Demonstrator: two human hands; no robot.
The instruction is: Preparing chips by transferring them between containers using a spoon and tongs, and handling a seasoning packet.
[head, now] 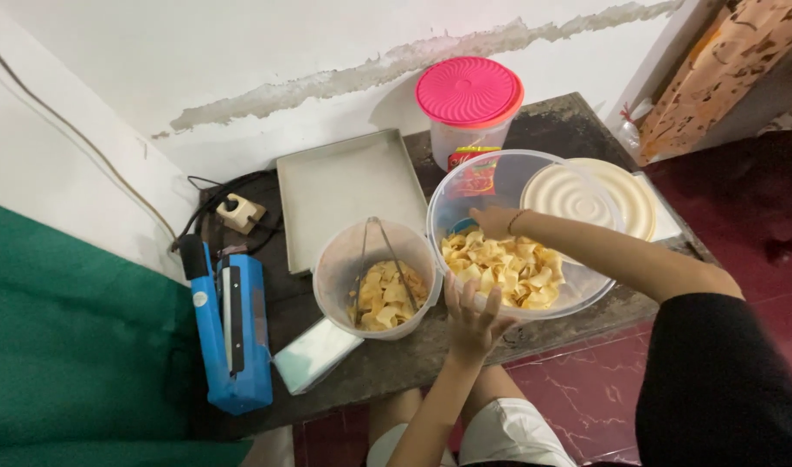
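**Both hands at the big chip bowl, right hand reaching in from the far side**

The chips (pixel 504 270) are lying in a heap at the bottom of the large clear bowl (pixel 448 195), which is sitting right of centre on the dark table (pixel 560 117), near its front edge. The right hand (pixel 493 221) is reaching in over the bowl's right rim and resting at the far edge of the heap, fingers curled down toward the chips; whether it is pinching anything is hidden, cannot tell. The left hand (pixel 471 318) is pressing against the bowl's near wall from outside, fingers spread apart and flat, holding nothing, just steadying. So the heap is lying between the two hands: just near of the right hand, just far of the left. Right hand is the one actually inside and closer to the chips.

Just left of the big bowl, touching or nearly so, a smaller clear tub (pixel 339 268) is holding more chips with metal tongs (pixel 380 251) leaning in it. A cream lid (pixel 603 195) is lying at the far right, behind the bowl. A pink-lidded jar (pixel 469 95) is standing far, by the wall. A grey tray (pixel 348 186) is lying far left of the tub. A blue heat sealer (pixel 236 342) is at the near left edge.
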